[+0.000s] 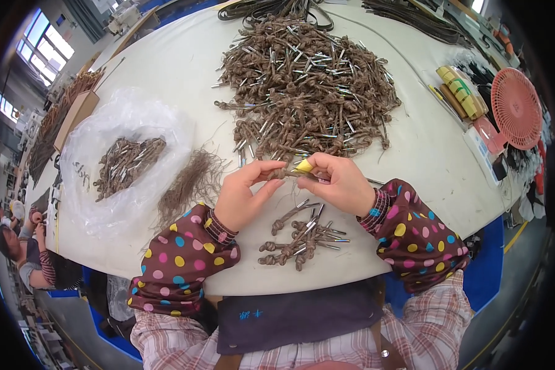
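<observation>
Both my hands meet over the table in front of the big pile. Pinched in the fingers of my left hand (243, 194) is one knotted brown cord (277, 174). My right hand (345, 185) closes its thumb and fingers on the other end of the same cord. Something small and yellow (304, 165) shows at my right fingertips; I cannot tell whether it is tape or part of a tool. Below my hands lies a small group of knotted cords (305, 240) with silver metal tips. Just beyond them rises a large pile of similar cords (314, 86).
On the left a clear plastic bag (129, 117) holds more knotted cords, beside a heap of thin brown thread scraps (191, 185). A pink fan (517, 108) and yellow rolls (462, 92) stand at the right edge. Another person (34, 253) sits at far left.
</observation>
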Demonstrator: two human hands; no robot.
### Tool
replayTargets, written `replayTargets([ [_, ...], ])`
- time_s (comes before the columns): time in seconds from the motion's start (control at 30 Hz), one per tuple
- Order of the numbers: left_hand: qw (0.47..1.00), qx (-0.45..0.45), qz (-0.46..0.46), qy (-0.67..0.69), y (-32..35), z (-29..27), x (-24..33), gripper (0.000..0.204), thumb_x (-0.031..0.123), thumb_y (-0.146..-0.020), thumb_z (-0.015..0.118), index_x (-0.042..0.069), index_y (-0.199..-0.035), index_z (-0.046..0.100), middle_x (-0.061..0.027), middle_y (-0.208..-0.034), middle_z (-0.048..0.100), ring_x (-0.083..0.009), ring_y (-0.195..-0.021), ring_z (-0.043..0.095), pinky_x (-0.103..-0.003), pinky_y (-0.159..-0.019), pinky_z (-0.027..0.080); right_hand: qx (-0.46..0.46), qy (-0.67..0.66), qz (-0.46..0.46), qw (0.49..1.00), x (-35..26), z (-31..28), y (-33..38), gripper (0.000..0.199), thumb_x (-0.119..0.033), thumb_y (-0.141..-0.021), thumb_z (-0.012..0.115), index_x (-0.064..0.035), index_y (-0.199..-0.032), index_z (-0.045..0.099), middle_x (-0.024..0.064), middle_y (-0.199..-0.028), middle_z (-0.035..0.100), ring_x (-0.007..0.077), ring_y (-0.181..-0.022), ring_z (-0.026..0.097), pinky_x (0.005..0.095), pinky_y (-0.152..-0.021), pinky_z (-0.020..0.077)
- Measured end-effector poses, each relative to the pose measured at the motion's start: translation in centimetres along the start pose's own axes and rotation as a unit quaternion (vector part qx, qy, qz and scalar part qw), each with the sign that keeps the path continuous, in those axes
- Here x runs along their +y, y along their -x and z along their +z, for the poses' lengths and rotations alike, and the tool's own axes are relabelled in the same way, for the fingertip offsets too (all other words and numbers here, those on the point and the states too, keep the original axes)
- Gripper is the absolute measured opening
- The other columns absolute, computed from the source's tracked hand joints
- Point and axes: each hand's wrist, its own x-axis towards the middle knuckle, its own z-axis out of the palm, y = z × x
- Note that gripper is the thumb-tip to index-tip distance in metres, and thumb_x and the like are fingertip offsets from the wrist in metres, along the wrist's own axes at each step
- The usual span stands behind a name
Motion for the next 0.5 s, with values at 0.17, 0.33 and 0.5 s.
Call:
replayTargets([
  [0.17,0.993,-0.012,-0.005,-0.114,0.6,-0.2,0.8,0.027,0.004,-0.081,0.067,0.002,-0.107,0.064,-0.0100,-0.091,0.067,-0.0150,-0.083,0.065,-0.026,-0.077,0.050,0.067,0.174,-0.091,0.978,-1.8,0.0,0.1,0.027,-0.019,-0.079,0.071,-0.0075,-0.101,0.062,0.0075,-0.084,0.066,0.0209,-0.069,0.064,0.0289,-0.062,0.0510],
  [0.33,0.987,-0.015,0.052,-0.152,0.9,0.8,1.0,0.031,0.010,-0.079,0.070,0.007,-0.109,0.064,-0.0112,-0.087,0.065,-0.0212,-0.076,0.064,-0.029,-0.069,0.050,0.078,0.232,-0.189,0.951,-0.7,0.6,1.0,0.034,-0.007,-0.072,0.069,-0.0119,-0.103,0.057,0.0057,-0.080,0.064,0.0257,-0.069,0.064,0.0340,-0.058,0.0503],
  [0.5,0.989,-0.027,0.043,-0.138,0.7,1.1,-0.2,0.032,0.008,-0.078,0.070,0.005,-0.109,0.064,-0.0114,-0.086,0.066,-0.0201,-0.076,0.065,-0.029,-0.070,0.051,0.091,0.258,-0.181,0.945,-0.6,0.6,1.1,0.037,-0.004,-0.069,0.068,-0.0124,-0.104,0.060,0.0043,-0.079,0.066,0.0230,-0.068,0.065,0.0312,-0.058,0.0511],
])
